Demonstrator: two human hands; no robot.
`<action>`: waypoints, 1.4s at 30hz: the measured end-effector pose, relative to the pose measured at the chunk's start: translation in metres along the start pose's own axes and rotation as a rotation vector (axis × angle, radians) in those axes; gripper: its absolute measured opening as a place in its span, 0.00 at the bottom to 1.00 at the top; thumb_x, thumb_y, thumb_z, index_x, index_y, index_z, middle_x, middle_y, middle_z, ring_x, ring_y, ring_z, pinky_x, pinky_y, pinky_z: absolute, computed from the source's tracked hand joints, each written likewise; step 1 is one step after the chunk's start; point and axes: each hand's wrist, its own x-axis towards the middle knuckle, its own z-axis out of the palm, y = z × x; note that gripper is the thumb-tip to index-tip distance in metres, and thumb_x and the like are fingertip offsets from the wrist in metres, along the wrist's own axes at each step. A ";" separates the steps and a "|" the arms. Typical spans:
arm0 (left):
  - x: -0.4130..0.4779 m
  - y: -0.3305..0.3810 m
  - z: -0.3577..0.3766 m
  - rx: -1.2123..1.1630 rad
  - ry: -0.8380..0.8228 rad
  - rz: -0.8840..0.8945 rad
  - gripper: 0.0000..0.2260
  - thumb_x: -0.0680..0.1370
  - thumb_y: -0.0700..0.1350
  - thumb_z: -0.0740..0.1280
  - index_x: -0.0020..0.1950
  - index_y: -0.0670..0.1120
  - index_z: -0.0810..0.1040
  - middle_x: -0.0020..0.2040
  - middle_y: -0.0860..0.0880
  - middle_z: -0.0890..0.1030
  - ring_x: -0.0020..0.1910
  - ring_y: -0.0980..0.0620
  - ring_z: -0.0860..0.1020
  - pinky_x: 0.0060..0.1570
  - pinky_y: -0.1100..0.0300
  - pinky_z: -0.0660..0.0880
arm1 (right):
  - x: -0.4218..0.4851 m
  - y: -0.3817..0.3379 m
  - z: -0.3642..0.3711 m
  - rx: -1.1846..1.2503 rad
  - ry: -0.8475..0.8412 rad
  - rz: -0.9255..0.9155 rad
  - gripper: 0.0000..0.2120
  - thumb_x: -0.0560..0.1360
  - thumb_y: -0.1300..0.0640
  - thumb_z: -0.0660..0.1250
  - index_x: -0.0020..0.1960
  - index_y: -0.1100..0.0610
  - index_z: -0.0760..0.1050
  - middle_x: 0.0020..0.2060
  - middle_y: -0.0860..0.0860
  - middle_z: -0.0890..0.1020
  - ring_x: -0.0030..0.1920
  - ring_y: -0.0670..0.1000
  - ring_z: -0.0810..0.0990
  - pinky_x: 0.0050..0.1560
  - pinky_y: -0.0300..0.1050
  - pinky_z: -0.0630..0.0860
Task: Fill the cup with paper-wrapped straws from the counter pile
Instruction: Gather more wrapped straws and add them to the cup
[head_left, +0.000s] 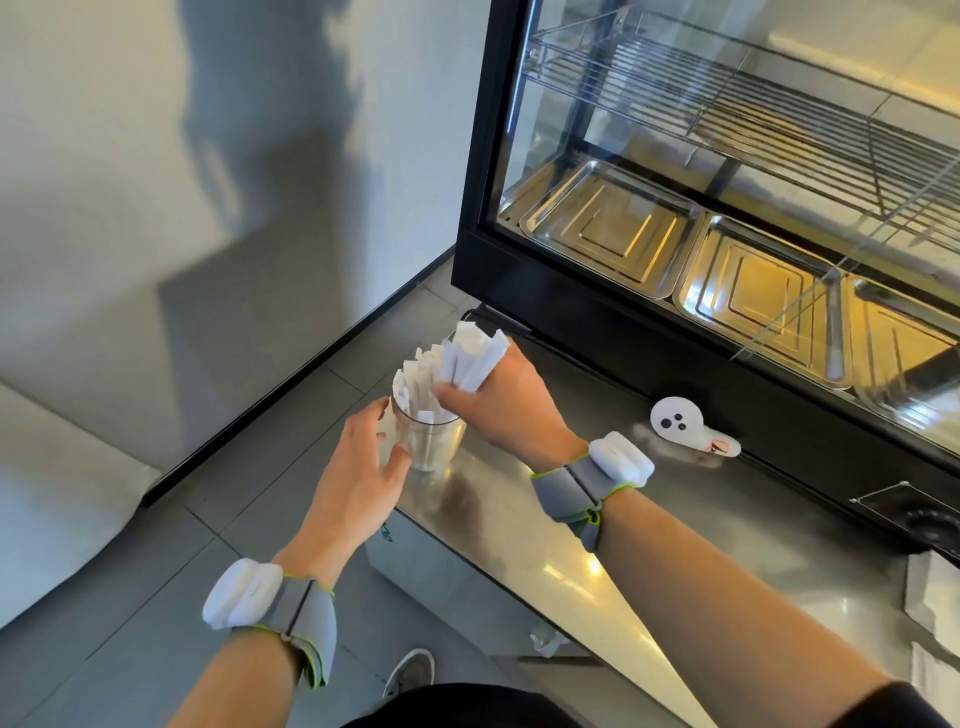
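A clear cup (428, 441) stands near the left end of a steel surface (519, 519), close to its corner, already holding a cluster of paper-wrapped straws (415, 387) that stick up out of its mouth and lean a little to the left. The left hand (358, 467) is partly open and curved round the cup's left side, thumb against the near wall and fingers reaching behind it. The right hand (506, 402) is closed round a bunch of white wrapped straws (475, 356), whose upper ends fan out above the knuckles; the bunch sits just above and right of the cup's rim, touching or nearly touching the ones inside. Both wrists wear grey bands with white pods. Behind stands a black glass display case (727, 208) with metal trays, and a small white device (678, 423) lies on the surface beside it.
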 end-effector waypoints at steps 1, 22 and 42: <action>0.000 0.000 0.000 -0.003 -0.002 0.000 0.22 0.77 0.47 0.59 0.71 0.54 0.61 0.70 0.52 0.67 0.64 0.56 0.72 0.57 0.56 0.71 | -0.001 0.000 0.001 0.010 -0.006 -0.020 0.11 0.72 0.49 0.73 0.44 0.52 0.72 0.48 0.54 0.73 0.40 0.54 0.77 0.40 0.48 0.77; -0.002 0.003 0.001 0.033 -0.029 0.001 0.23 0.77 0.45 0.58 0.72 0.54 0.59 0.71 0.52 0.66 0.65 0.54 0.72 0.61 0.51 0.72 | -0.015 0.002 0.021 -0.330 -0.011 -0.545 0.26 0.85 0.50 0.53 0.81 0.49 0.52 0.79 0.47 0.59 0.80 0.52 0.53 0.77 0.63 0.50; -0.005 -0.006 0.006 0.125 -0.088 -0.102 0.12 0.77 0.45 0.60 0.60 0.48 0.70 0.61 0.48 0.73 0.51 0.50 0.77 0.51 0.52 0.73 | -0.019 0.018 0.013 -0.295 -0.034 -0.531 0.28 0.83 0.50 0.59 0.80 0.58 0.58 0.78 0.54 0.62 0.77 0.55 0.61 0.76 0.50 0.58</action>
